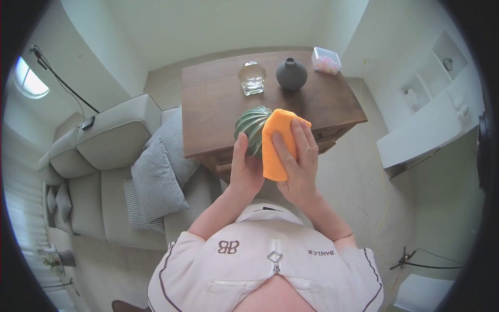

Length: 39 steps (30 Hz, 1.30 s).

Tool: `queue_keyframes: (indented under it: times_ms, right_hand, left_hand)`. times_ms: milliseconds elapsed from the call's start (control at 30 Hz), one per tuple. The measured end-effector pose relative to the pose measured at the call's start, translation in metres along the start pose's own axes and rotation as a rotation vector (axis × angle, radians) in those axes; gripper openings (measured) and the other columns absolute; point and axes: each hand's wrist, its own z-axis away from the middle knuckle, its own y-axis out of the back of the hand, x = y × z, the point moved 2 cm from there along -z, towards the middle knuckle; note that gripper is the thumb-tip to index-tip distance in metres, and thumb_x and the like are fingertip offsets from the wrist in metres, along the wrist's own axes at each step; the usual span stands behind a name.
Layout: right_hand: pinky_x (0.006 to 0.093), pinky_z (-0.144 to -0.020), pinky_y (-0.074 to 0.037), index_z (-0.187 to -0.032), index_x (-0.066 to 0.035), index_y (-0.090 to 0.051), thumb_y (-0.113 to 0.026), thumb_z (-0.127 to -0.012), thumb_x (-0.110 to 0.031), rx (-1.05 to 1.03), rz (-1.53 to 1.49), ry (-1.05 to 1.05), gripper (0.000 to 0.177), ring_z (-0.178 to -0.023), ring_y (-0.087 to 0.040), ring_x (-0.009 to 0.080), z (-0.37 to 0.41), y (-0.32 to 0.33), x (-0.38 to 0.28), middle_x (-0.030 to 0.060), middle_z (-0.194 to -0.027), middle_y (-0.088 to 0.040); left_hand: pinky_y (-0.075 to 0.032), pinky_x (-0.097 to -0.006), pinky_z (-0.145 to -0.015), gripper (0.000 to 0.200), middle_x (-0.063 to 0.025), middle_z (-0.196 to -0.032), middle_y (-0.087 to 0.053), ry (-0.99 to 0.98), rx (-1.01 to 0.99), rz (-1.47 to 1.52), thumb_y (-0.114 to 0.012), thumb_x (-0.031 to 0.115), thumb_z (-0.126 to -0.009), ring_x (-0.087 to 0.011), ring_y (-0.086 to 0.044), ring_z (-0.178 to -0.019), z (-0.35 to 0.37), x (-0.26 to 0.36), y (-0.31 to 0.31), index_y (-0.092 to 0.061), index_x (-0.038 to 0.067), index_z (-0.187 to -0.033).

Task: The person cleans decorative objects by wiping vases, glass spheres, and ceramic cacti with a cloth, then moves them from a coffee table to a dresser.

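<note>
A green ribbed vase (251,126) is held up in front of me, over the near edge of the wooden cabinet. My left hand (246,165) grips it from the left and below, thumb against its side. An orange cloth (275,151) covers the vase's right side. My right hand (300,161) presses the cloth against the vase, with its fingers laid over the cloth. The part of the vase under the cloth is hidden.
On the wooden cabinet (213,99) stand a clear glass object (252,79), a dark round vase (291,75) and a clear box (326,61) with pink contents. A grey sofa (117,135) with checked cushions (158,179) is at the left; white shelving (423,125) is at the right.
</note>
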Motion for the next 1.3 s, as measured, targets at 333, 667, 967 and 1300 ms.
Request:
queue_keyframes:
  times_ms: [333, 667, 967, 1300]
  right_hand:
    - [0.0479, -0.101, -0.038, -0.121, -0.009, -0.058, -0.037, -0.097, -0.021, -0.032, -0.112, 0.083, 0.033, -0.123, -0.044, 0.0348, 0.005, 0.012, -0.008, 0.0162, -0.135, -0.046]
    - [0.0478, -0.104, -0.036, -0.113, -0.003, -0.056, -0.034, -0.098, -0.022, -0.067, -0.108, 0.156, 0.032, -0.124, -0.046, 0.0353, -0.022, 0.028, 0.004, 0.0161, -0.133, -0.05]
    - [0.0451, -0.102, -0.042, -0.109, -0.006, -0.058, -0.053, -0.087, 0.0, -0.057, 0.077, 0.314, 0.024, -0.117, -0.052, 0.0302, -0.006, 0.01, -0.017, 0.0134, -0.127, -0.053]
    - [0.0468, -0.104, -0.037, -0.111, -0.003, -0.056, -0.053, -0.094, -0.029, -0.079, -0.258, 0.257, 0.032, -0.113, -0.055, 0.0325, -0.003, 0.028, -0.013, 0.0163, -0.123, -0.056]
  left_hand:
    - [-0.045, -0.0318, -0.091, 0.059, -0.0066, -0.108, -0.063, 0.173, 0.005, 0.19, -0.054, 0.06, -0.083, -0.0205, -0.059, -0.101, -0.005, -0.003, 0.012, -0.059, 0.008, -0.111]
    - [-0.048, -0.0335, -0.084, 0.061, -0.006, -0.116, -0.061, -0.027, 0.039, 0.026, -0.052, 0.059, -0.085, -0.0192, -0.058, -0.107, -0.004, 0.011, 0.008, -0.054, 0.011, -0.121]
    - [-0.044, -0.0351, -0.095, 0.064, -0.0104, -0.116, -0.061, -0.039, 0.002, 0.152, -0.055, 0.058, -0.084, -0.0242, -0.058, -0.107, -0.005, 0.02, 0.016, -0.052, 0.007, -0.123]
    - [-0.048, -0.0367, -0.086, 0.079, -0.0163, -0.117, -0.059, -0.022, 0.019, 0.138, -0.055, 0.067, -0.079, -0.0332, -0.058, -0.106, -0.002, 0.033, 0.015, -0.048, 0.004, -0.126]
